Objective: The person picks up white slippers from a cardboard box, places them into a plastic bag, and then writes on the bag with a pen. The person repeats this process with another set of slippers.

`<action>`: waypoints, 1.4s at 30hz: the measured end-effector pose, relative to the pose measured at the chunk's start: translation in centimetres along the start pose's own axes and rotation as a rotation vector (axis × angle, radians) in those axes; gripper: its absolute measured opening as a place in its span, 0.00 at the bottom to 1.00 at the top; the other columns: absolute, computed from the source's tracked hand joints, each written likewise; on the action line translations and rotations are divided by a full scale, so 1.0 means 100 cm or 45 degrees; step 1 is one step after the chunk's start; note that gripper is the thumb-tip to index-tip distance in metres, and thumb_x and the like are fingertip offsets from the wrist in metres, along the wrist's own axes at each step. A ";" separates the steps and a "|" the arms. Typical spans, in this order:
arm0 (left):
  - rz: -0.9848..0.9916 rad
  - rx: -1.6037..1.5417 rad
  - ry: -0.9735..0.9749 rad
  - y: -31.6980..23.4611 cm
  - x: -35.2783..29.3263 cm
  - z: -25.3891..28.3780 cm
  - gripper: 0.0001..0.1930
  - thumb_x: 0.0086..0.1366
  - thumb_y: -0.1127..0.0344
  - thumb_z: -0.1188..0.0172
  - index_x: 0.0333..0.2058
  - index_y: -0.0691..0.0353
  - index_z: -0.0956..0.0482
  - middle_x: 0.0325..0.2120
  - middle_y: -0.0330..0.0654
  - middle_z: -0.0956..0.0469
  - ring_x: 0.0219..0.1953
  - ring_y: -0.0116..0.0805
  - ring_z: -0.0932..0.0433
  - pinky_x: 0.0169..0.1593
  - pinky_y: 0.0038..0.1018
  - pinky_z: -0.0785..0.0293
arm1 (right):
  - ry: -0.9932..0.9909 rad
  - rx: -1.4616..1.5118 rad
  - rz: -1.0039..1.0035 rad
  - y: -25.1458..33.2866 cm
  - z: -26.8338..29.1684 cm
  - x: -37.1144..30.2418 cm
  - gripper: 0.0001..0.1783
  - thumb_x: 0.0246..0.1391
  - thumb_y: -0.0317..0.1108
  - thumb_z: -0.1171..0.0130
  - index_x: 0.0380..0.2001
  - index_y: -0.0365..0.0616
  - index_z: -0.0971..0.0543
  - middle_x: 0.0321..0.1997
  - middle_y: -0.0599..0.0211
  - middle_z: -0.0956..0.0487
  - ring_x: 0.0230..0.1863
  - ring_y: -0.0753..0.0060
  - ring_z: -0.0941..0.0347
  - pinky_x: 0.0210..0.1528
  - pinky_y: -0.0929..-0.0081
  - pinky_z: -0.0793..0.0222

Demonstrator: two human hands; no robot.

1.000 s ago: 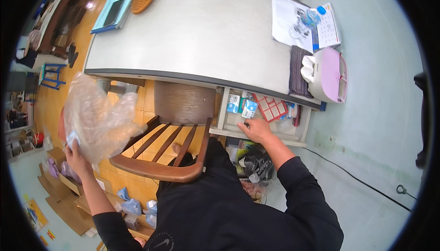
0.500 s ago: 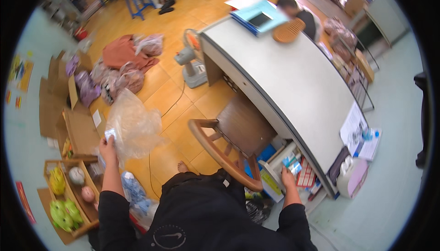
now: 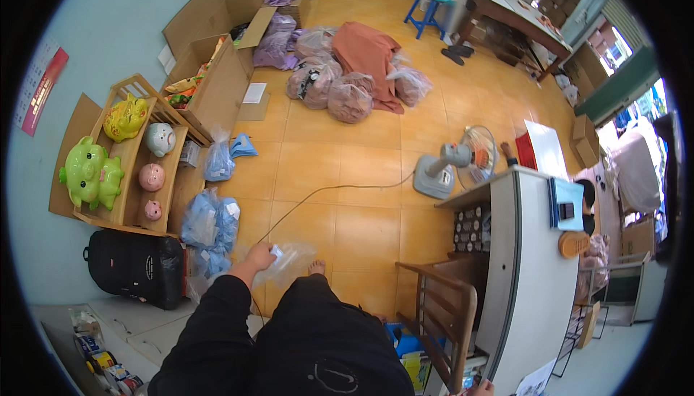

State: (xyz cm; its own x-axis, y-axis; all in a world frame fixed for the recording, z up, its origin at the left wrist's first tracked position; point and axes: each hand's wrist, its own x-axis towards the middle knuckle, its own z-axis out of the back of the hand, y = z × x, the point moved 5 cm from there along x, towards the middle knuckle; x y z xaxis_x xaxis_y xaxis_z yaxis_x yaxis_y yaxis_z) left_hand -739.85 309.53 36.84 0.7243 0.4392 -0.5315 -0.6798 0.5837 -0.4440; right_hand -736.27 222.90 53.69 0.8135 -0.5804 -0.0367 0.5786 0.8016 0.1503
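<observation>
My left hand is closed on a clear plastic bag, which hangs low above the tiled floor. Between its fingers shows a small white piece, like a label or folded paper. Only a bit of my right hand shows at the lower edge, beside the desk's opening and behind the wooden chair. Its fingers look bent, near something small and bluish-white; what they hold is mostly cut off. My bare foot stands on the floor just right of the bag.
A grey fan stands by the white desk, its cord crossing the floor. Left are a wooden shelf with animal figures, blue bagged bundles and a black suitcase. Farther off lie bagged bundles under a reddish-brown cloth.
My view has swung left, bringing the shelf and suitcase into sight. My left hand still holds the clear bag, now lower and nearer my legs. My right hand has slipped almost out of view.
</observation>
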 end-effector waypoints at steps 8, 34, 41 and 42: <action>-0.031 -0.163 0.015 0.014 0.052 0.022 0.15 0.47 0.61 0.36 0.32 0.65 0.19 0.30 0.56 0.20 0.35 0.53 0.21 0.39 0.41 0.26 | 0.255 1.115 -0.670 0.051 0.015 -0.100 0.23 0.58 0.45 0.50 0.50 0.40 0.26 0.43 0.51 0.22 0.37 0.56 0.23 0.34 0.60 0.26; -0.823 0.450 0.139 -0.440 0.135 0.025 0.14 0.52 0.66 0.38 0.34 0.71 0.22 0.26 0.56 0.21 0.29 0.49 0.20 0.34 0.39 0.27 | -0.660 2.267 -1.807 -0.055 -0.144 -0.012 0.52 0.48 0.65 0.40 0.66 0.46 0.48 0.69 0.53 0.46 0.64 0.38 0.43 0.62 0.36 0.47; -0.690 0.516 0.026 -0.467 0.132 0.056 0.14 0.54 0.62 0.38 0.32 0.69 0.23 0.26 0.57 0.23 0.31 0.56 0.23 0.36 0.42 0.28 | -0.798 2.007 -1.810 -0.053 -0.106 0.059 0.52 0.50 0.60 0.41 0.66 0.38 0.51 0.68 0.47 0.47 0.52 0.38 0.30 0.49 0.45 0.29; -0.684 0.521 0.019 -0.467 0.136 0.059 0.14 0.54 0.62 0.38 0.32 0.69 0.23 0.26 0.57 0.23 0.31 0.56 0.23 0.36 0.42 0.28 | -0.849 1.987 -1.846 -0.049 -0.105 0.058 0.53 0.50 0.60 0.40 0.66 0.38 0.51 0.68 0.48 0.46 0.50 0.39 0.29 0.50 0.46 0.30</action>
State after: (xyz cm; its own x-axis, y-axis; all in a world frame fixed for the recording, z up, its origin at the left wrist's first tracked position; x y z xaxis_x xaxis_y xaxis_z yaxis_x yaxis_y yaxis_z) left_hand -697.58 292.27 54.62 0.9459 0.0079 -0.3243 -0.1251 0.9313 -0.3422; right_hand -733.79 217.06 42.36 -0.3207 -0.7115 -0.6252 -0.1790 -0.6027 0.7777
